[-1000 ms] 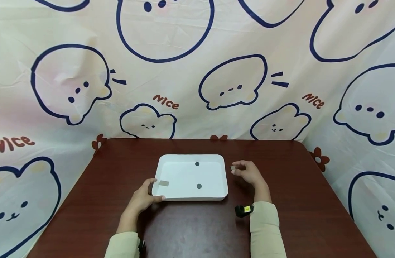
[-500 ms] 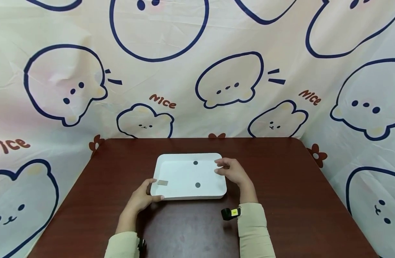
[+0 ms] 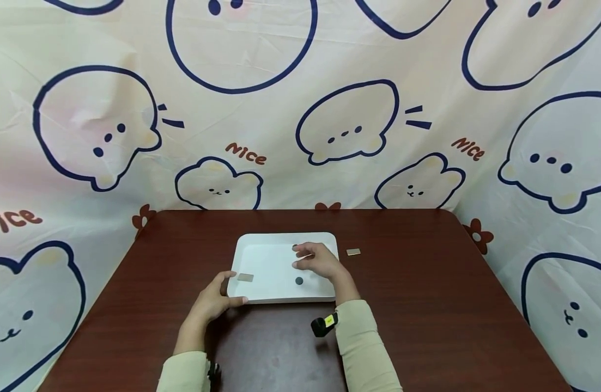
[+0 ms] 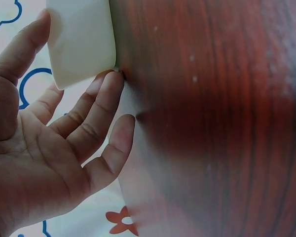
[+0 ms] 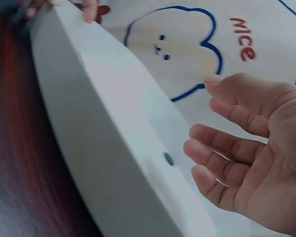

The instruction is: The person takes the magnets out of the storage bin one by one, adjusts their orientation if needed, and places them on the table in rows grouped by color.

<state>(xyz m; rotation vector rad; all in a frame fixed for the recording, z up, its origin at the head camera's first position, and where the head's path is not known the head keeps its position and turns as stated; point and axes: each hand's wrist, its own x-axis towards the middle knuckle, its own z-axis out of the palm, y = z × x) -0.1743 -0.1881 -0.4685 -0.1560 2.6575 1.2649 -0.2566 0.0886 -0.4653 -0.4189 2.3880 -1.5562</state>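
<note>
A shallow white tray (image 3: pixel 273 258) stands on the brown table. My left hand (image 3: pixel 213 300) holds its left end, the thumb at the front wall and the fingers by the left side. In the left wrist view, the tray's corner (image 4: pixel 81 49) sits between thumb and fingers. Over the right half of the tray, my right hand (image 3: pixel 322 262) hovers, fingers loosely bent and holding nothing. Its fingertips overlap the far dark round disc (image 3: pixel 295 246). Nearer the front lies another dark disc (image 3: pixel 299 281). A flat greyish rectangular piece (image 3: pixel 245 277) lies inside the tray at left.
A similar small rectangular piece (image 3: pixel 353 252) lies on the table (image 3: pixel 428 305), just right of the tray. A patterned cloth (image 3: pixel 261 120) hangs behind and beside the table. Each wrist wears a black device, the right one (image 3: pixel 323 325) with a yellow label.
My right hand has moved left from beside the tray to over it. The rectangular piece it pinched a second ago now lies on the table. The left hand stays on the tray.
</note>
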